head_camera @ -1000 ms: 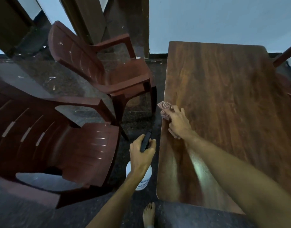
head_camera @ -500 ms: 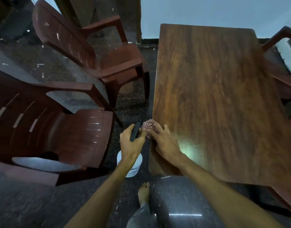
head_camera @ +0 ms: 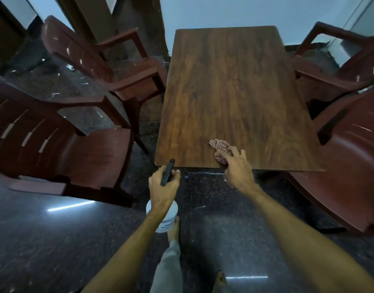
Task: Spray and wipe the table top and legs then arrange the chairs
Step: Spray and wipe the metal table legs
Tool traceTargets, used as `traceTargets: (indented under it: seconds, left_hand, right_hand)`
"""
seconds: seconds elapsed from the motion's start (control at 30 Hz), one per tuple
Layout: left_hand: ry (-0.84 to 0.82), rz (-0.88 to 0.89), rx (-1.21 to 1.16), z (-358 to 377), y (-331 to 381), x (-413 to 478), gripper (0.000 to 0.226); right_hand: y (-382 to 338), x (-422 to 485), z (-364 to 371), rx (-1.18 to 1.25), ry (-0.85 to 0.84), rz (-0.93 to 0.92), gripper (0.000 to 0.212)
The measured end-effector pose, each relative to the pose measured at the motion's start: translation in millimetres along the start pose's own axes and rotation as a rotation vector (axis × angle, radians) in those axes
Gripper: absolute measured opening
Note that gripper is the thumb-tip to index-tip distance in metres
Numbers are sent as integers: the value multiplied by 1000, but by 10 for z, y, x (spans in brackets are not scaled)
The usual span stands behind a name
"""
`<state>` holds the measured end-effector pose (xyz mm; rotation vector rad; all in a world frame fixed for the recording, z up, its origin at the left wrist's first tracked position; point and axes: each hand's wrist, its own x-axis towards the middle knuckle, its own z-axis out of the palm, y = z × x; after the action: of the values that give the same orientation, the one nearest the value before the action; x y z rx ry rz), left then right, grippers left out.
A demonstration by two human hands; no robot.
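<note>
Risk, cloth: we judge the cloth [head_camera: 221, 148] may slide off the near edge, since it lies close to the table [head_camera: 234, 81] rim at 6 o'clock and a stroke drawn toward the body would carry it over.
Risk, spray: the spray bottle [head_camera: 168, 216] hangs over a glossy floor [head_camera: 55, 240] and a bare foot. An accidental squeeze or drip could leave a slick patch.
Risk, chairs: the chairs at 9 o'clock [head_camera: 76, 157] and 3 o'clock [head_camera: 350, 166] crowd the table and could hinder reaching the legs.
Right hand [head_camera: 238, 168]: arm extended, palm down at the table's 6 o'clock edge. The fingers are spread and nearly flat, pressing the cloth to the surface, not closed round it.
Left hand [head_camera: 164, 187]: held below the table's 7 o'clock corner, with fingers wrapped round the bottle's neck and black trigger head. The nozzle points toward 12 o'clock.
Task item: the cloth is bunched, partly under the right fingers.
</note>
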<state>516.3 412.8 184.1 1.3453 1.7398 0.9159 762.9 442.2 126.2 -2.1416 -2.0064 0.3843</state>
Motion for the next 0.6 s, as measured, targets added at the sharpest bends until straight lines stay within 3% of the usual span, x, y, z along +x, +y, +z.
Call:
traceTargets:
  seconds: [0.23, 0.37, 0.47, 0.6]
  left_hand:
    - [-123, 71, -29, 749, 39, -462, 28]
    - [-204, 119, -49, 1249, 11, -562, 27]
    - [-255, 141, -75, 1516, -136, -599, 23]
    - [-258, 129, -99, 1756, -587, -521, 21]
  right_hand:
    - [1585, -459, -381, 32, 218, 426, 75]
    - [2260, -579, -519, 89, 303, 554, 69]
    - [2423, -720, -422, 198, 468, 627, 71]
    - [1980, -1035, 363, 451, 760, 630, 78]
